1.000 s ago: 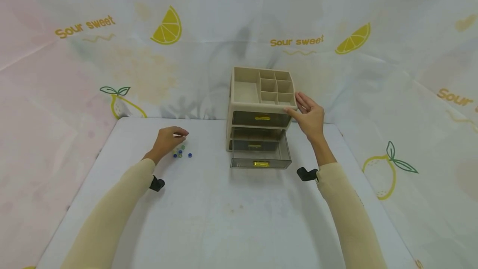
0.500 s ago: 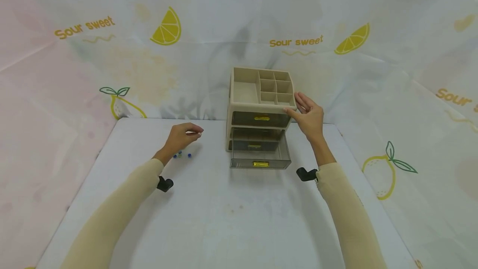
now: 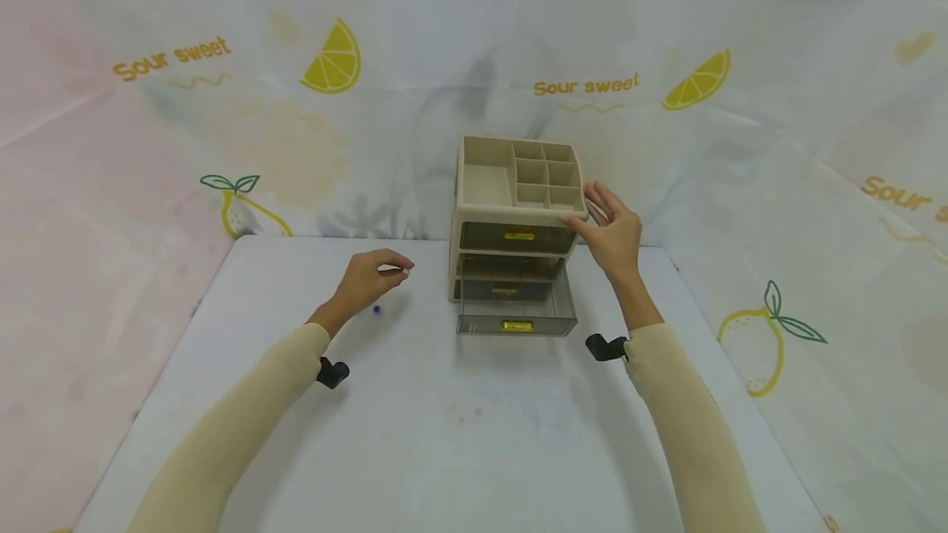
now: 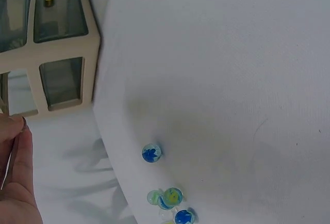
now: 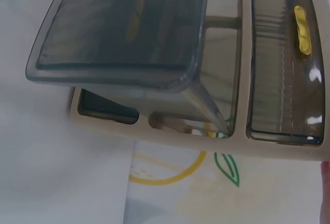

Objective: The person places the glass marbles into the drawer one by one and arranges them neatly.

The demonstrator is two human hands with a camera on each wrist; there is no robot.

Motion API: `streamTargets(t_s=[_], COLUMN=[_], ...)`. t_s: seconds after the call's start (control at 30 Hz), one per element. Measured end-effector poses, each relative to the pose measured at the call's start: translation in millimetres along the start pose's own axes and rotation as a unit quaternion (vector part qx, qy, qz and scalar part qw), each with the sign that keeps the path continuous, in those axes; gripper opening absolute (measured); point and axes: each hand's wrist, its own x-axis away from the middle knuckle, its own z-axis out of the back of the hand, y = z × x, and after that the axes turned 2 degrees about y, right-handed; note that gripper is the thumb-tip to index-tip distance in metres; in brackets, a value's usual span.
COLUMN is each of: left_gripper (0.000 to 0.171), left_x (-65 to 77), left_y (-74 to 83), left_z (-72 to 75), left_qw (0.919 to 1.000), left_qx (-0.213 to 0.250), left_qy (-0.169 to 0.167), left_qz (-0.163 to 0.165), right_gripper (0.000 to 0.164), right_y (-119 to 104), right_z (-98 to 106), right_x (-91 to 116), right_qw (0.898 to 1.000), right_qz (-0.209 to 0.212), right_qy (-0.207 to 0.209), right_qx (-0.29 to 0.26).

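Note:
My left hand is above the table, left of a beige desktop drawer organizer. Its thumb and fingertips pinch a marble, mostly hidden between them. A blue-patterned glass marble lies alone on the table, near a cluster of marbles in the left wrist view. My right hand grips the organizer's front right corner, thumb on the front edge and fingers along the side. The middle smoky clear drawer is pulled out. In the right wrist view, only a sliver of the hand shows.
On top of the organizer is a tray with one large compartment and several small ones. The upper drawer is closed. A lemon-print sheet hangs behind the white table. Each wrist wears a black camera mount.
My left hand has moved right from above the marbles toward the organizer, slowing in the last half second. The right hand and the pulled-out drawer have stayed put.

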Motion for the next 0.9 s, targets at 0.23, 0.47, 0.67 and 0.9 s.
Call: streamTargets(t_s=[0.23, 0.47, 0.67, 0.9], left_gripper=[0.017, 0.016, 0.018, 0.020], left_x=[0.1, -2.4, -6.0, -11.2], left_y=[5.7, 22.0, 39.1, 62.3], left_z=[-5.0, -11.4, -17.1, -22.9], left_qw=[0.9999, 0.9993, 0.9959, 0.9913], left_qx=[0.006, 0.032, 0.078, 0.104], left_qy=[-0.008, -0.008, -0.007, -0.012], left_qz=[0.003, -0.020, -0.045, -0.080], right_gripper=[0.074, 0.073, 0.073, 0.072], right_y=[3.5, 1.7, 3.6, 3.8], right_z=[-1.1, -0.9, -1.1, -2.3], right_x=[2.0, 1.7, 1.3, 0.2], right_qw=[1.000, 1.000, 1.000, 0.999], right_qz=[0.006, 0.012, 0.014, 0.017], right_qy=[0.017, 0.013, 0.014, 0.013], right_qx=[-0.007, -0.009, -0.024, -0.029])
